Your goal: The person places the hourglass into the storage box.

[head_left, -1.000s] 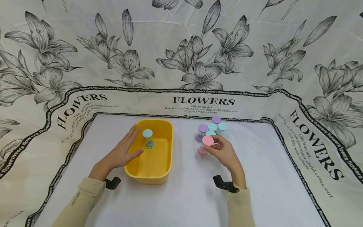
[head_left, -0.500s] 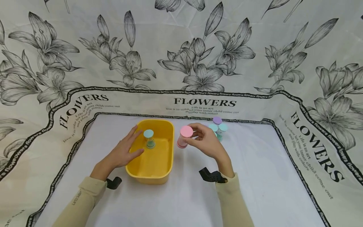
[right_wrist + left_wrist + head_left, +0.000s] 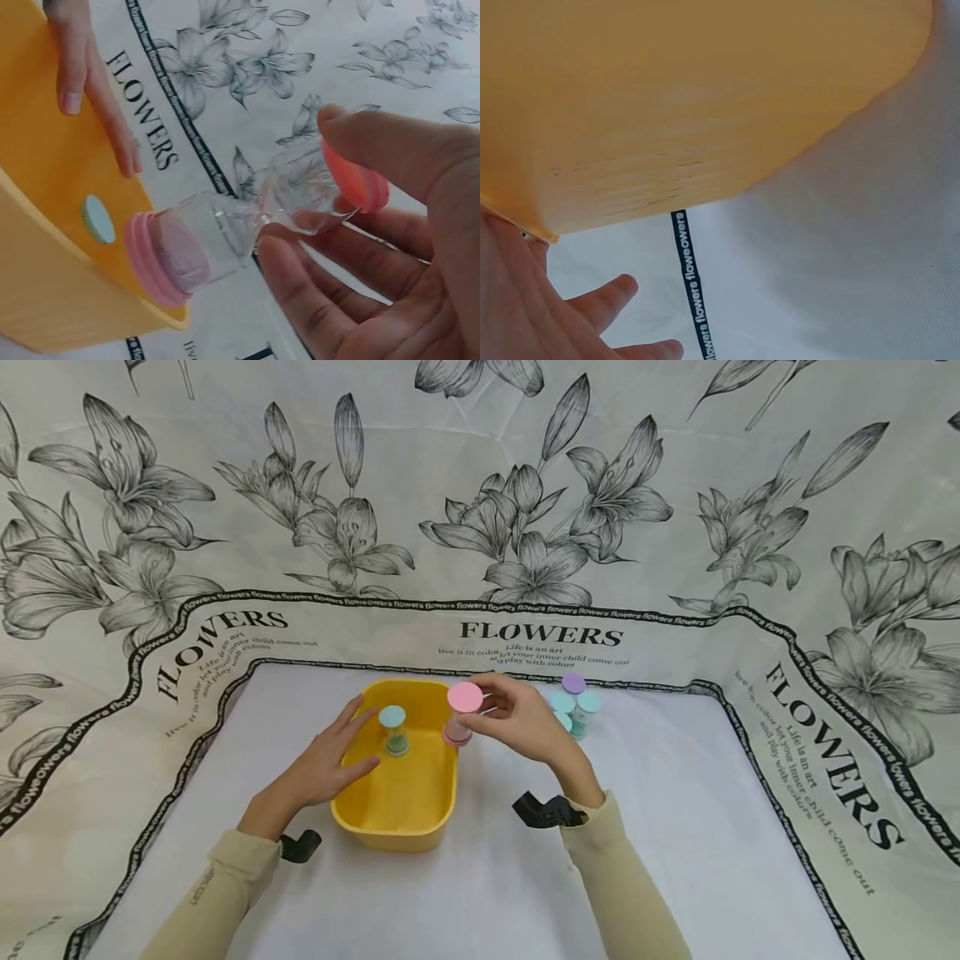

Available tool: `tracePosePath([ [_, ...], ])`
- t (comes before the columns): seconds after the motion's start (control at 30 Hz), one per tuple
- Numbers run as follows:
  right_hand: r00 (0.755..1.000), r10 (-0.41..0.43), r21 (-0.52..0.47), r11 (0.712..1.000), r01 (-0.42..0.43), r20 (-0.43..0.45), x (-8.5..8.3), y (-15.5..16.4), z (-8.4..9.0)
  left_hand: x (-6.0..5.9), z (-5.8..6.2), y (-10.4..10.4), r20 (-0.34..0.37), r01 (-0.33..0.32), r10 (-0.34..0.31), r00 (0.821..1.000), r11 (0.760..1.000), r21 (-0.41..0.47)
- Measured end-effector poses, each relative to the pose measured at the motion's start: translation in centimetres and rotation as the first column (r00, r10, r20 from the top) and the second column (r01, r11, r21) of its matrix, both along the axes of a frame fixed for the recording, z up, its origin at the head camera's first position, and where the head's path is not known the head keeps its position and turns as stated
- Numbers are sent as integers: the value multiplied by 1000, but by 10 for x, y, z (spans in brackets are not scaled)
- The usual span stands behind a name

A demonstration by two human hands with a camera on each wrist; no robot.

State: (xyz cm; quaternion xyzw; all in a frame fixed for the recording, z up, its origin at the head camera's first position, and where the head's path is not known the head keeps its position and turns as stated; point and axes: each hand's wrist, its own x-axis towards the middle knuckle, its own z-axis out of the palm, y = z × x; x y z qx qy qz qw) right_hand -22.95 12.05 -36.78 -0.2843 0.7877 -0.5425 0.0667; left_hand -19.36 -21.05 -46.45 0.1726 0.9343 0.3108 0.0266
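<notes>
In the head view, my right hand (image 3: 517,718) holds a pink-capped hourglass (image 3: 465,698) upright at the right rim of a yellow bin (image 3: 393,839). The right wrist view shows thumb and fingers around the hourglass's pink end, its clear glass (image 3: 217,232) pointing to the bin. My left hand (image 3: 318,760) rests at the bin's left rim, fingers straight and spread, thumb over the inside. Within the bin stands a teal-capped hourglass (image 3: 393,718) with green sand. From the left wrist, the bin's outer wall (image 3: 705,97) fills much of the view beside the left hand (image 3: 547,300).
Behind the right hand, toward the back right, stand several hourglasses with teal caps (image 3: 588,702) and a purple cap (image 3: 573,683). A white cloth (image 3: 675,827) covers the table. A flower-printed sheet (image 3: 480,527) rises along the back and sides.
My right hand has carried the pink hourglass leftward, from beside the group at the back right to the bin's right rim. The left hand has stayed at the bin.
</notes>
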Motion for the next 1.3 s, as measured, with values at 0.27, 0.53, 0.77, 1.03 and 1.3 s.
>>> tracePosePath([
  [0.27,999,49,-76,996,-48,17,-32,-22,0,-1,2,-5,-15,-33,33,999,999,-9],
  [0.53,998,57,-6,998,-57,33,-42,-41,5,1,2,-12,-6,-41,41,999,999,5],
  [0.77,994,107,121,987,-109,23,-49,-55,3,5,-3,-13,-3,-35,35,999,999,12],
  [1.03,988,148,228,961,-155,50,-60,-56,-4,-2,-6,-4,16,-4,4,1000,1000,22],
  [1.3,981,191,285,939,-192,32,-74,-65,-17,-3,-3,-5,14,7,-7,1000,1000,9],
])
